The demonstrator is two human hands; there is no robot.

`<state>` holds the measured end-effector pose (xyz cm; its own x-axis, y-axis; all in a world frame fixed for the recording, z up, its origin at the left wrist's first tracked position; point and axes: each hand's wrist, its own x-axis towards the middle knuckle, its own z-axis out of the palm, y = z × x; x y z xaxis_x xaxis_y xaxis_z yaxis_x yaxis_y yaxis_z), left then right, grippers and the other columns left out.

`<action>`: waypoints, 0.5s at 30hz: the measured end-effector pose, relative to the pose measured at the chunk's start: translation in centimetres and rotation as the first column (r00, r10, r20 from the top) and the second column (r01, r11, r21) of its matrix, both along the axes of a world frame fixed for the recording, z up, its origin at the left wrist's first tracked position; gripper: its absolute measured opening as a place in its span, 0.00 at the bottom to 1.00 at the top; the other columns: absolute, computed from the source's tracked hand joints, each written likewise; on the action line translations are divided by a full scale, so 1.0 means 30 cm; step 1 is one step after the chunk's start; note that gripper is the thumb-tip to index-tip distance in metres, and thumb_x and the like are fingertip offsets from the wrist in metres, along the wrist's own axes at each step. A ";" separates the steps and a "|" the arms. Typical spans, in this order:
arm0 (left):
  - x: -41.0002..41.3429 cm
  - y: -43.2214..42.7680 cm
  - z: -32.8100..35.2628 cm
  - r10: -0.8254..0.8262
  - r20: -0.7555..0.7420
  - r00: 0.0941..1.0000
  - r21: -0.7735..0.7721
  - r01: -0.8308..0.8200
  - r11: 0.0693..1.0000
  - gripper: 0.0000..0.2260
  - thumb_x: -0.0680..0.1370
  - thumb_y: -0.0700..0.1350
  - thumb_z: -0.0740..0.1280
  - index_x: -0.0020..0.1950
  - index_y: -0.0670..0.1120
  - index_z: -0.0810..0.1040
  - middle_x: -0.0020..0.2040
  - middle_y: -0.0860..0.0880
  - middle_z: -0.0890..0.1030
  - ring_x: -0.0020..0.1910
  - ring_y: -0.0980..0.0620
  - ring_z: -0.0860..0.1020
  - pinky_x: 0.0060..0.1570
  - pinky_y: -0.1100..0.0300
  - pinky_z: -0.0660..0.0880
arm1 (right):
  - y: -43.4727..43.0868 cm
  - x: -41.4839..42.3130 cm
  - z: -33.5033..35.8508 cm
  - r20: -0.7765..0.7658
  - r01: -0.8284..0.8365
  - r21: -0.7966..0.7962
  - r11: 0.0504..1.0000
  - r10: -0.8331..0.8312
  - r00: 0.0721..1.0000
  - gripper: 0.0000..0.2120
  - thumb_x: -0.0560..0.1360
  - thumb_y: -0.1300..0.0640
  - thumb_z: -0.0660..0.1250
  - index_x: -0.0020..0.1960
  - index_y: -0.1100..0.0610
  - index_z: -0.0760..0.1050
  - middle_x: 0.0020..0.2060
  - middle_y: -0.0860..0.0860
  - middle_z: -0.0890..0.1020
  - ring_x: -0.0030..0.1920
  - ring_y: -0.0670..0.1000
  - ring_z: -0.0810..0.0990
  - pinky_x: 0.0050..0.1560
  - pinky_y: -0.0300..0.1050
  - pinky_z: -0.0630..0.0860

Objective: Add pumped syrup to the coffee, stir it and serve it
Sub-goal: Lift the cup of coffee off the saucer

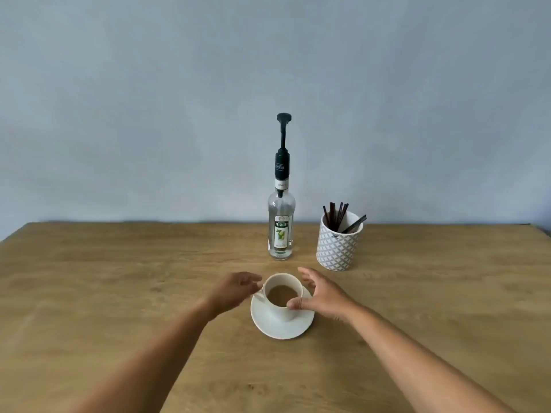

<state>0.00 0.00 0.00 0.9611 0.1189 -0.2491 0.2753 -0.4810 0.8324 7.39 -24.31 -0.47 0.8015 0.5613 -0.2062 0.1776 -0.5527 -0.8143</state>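
1. Opening step: cup point(280, 296) on saucer point(298, 326); syrup bottle point(281, 231) at its 12 o'clock.
2. Right hand point(325, 296) has its grip apart, thumb touching cup; left hand point(235, 289) at 9 o'clock, grip cannot be told.
3. Next, probably: cup under pump point(283, 117).

Both bare forearms reached forward from the lower corners, converging toward the centre. Left hand point(235, 289) — palm down, fingers loosely curled, tips blurred, grasp not discernible. Right hand point(323, 296) — fingers spread and gently arched, thumb extended inward, well apart from them.
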 end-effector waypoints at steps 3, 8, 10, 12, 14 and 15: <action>-0.030 -0.023 -0.028 0.019 -0.020 1.000 -0.061 -0.020 0.998 0.13 0.80 0.46 0.66 0.65 0.49 0.80 0.54 0.47 0.85 0.46 0.55 0.80 0.40 0.62 0.76 | 0.013 -0.028 -0.038 -0.002 0.016 -0.018 1.000 -0.016 1.000 0.55 0.53 0.36 0.80 0.74 0.43 0.59 0.67 0.42 0.72 0.64 0.42 0.69 0.61 0.39 0.67; -0.047 -0.048 -0.067 0.126 0.065 0.990 -0.096 -0.119 0.988 0.12 0.78 0.41 0.69 0.61 0.48 0.83 0.48 0.48 0.85 0.45 0.53 0.81 0.37 0.61 0.78 | 0.034 -0.052 -0.098 -0.017 0.070 0.057 0.996 -0.069 0.997 0.49 0.54 0.43 0.81 0.70 0.39 0.62 0.55 0.34 0.77 0.56 0.34 0.74 0.51 0.31 0.69; -0.047 -0.057 -0.086 0.166 0.058 0.984 -0.124 -0.158 0.980 0.11 0.78 0.39 0.69 0.59 0.46 0.84 0.49 0.44 0.86 0.45 0.52 0.81 0.37 0.60 0.79 | 0.042 -0.061 -0.115 -0.024 0.097 0.069 0.993 -0.095 0.995 0.48 0.53 0.44 0.81 0.69 0.38 0.63 0.55 0.36 0.79 0.57 0.36 0.75 0.54 0.35 0.71; -0.049 -0.061 -0.104 0.205 0.042 0.978 -0.161 -0.195 0.967 0.10 0.78 0.39 0.70 0.57 0.45 0.84 0.50 0.43 0.86 0.44 0.53 0.82 0.36 0.61 0.79 | 0.050 -0.067 -0.132 -0.016 0.113 0.071 0.991 -0.112 0.994 0.46 0.53 0.42 0.81 0.67 0.36 0.63 0.55 0.36 0.80 0.56 0.35 0.76 0.54 0.36 0.72; -0.047 -0.060 -0.120 0.231 0.036 0.972 -0.194 -0.220 0.956 0.09 0.77 0.40 0.70 0.56 0.45 0.84 0.49 0.44 0.87 0.43 0.53 0.83 0.35 0.61 0.79 | 0.052 -0.066 -0.141 -0.013 0.125 0.086 0.988 -0.124 0.992 0.45 0.52 0.42 0.81 0.64 0.32 0.64 0.53 0.35 0.80 0.54 0.34 0.77 0.53 0.35 0.72; -0.047 -0.060 -0.125 0.242 0.033 0.970 -0.211 -0.230 0.950 0.09 0.77 0.40 0.71 0.56 0.46 0.85 0.48 0.44 0.87 0.43 0.53 0.83 0.34 0.61 0.79 | 0.053 -0.063 -0.144 -0.017 0.129 0.095 0.987 -0.128 0.992 0.45 0.51 0.43 0.82 0.63 0.32 0.64 0.53 0.36 0.81 0.53 0.34 0.78 0.53 0.36 0.73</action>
<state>-1.40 -1.79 -3.75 0.9252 0.2962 -0.2370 0.3092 -0.2266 0.9236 5.48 -22.73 -4.79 0.8664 0.4710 -0.1657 0.1009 -0.4902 -0.8657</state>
